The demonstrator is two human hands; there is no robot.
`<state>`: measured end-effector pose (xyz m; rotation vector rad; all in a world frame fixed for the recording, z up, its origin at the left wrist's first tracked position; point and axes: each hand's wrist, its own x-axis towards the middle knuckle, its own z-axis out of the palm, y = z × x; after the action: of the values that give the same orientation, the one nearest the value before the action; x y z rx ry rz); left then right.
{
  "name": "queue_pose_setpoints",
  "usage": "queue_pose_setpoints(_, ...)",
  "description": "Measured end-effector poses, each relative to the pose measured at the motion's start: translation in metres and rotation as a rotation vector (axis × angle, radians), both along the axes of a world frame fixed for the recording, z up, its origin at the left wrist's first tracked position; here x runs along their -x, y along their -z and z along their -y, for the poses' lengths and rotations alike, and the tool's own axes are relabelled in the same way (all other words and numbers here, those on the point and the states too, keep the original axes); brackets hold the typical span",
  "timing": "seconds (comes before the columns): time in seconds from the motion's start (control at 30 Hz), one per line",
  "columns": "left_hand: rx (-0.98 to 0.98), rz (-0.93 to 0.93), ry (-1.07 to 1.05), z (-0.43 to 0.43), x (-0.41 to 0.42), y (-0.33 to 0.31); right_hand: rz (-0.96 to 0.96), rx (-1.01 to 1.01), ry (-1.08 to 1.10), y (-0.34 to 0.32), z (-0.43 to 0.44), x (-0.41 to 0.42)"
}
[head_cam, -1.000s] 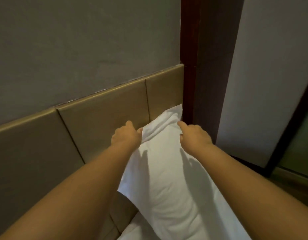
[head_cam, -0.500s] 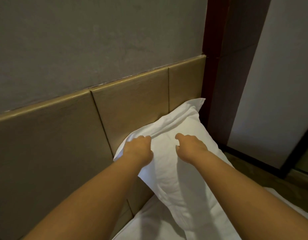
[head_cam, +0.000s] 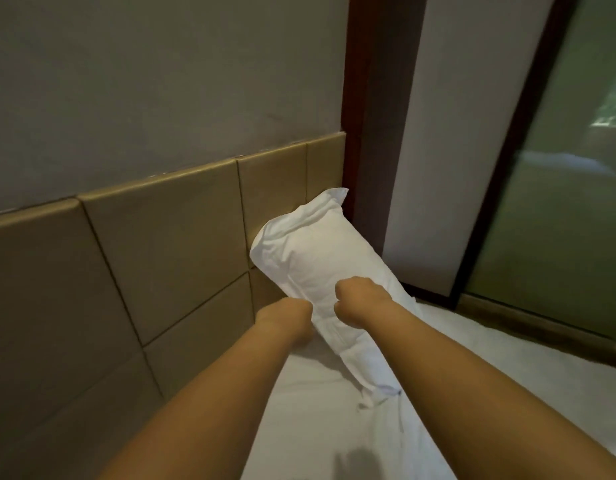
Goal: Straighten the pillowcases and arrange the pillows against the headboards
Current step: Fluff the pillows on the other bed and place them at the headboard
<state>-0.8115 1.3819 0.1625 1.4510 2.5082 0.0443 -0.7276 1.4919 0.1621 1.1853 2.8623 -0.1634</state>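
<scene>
A white pillow (head_cam: 310,258) in a creased pillowcase leans on its long edge against the tan padded headboard (head_cam: 168,244), its far corner near the dark wooden post. My left hand (head_cam: 285,315) is closed on the pillow's near long edge, low by the headboard. My right hand (head_cam: 358,301) is fisted on the pillowcase fabric just right of it, the two hands almost touching. The fingertips of both hands are hidden behind the knuckles. The pillow's near end rests on the white bed sheet (head_cam: 317,427).
A grey wall (head_cam: 161,81) rises above the headboard. A dark red-brown post (head_cam: 375,116) stands at the headboard's right end. Beyond it are a white panel (head_cam: 455,133) and a greenish glass door (head_cam: 569,202) with a wooden frame along the floor.
The pillow has come down from in front of me and now leans lower against the headboard. Both hands slid from its upper edge to the lower near part and drew closer together.
</scene>
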Motion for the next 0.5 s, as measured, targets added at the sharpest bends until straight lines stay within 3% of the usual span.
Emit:
queue_pose_setpoints(0.27,-0.041,0.066,0.067,0.087,-0.069,-0.012,0.020,-0.053,0.194,-0.034,0.103,-0.106)
queue_pose_setpoints(0.5,-0.004,0.080,0.113,0.110,-0.105,0.021,0.100,-0.070,0.336,-0.022,0.146,-0.186)
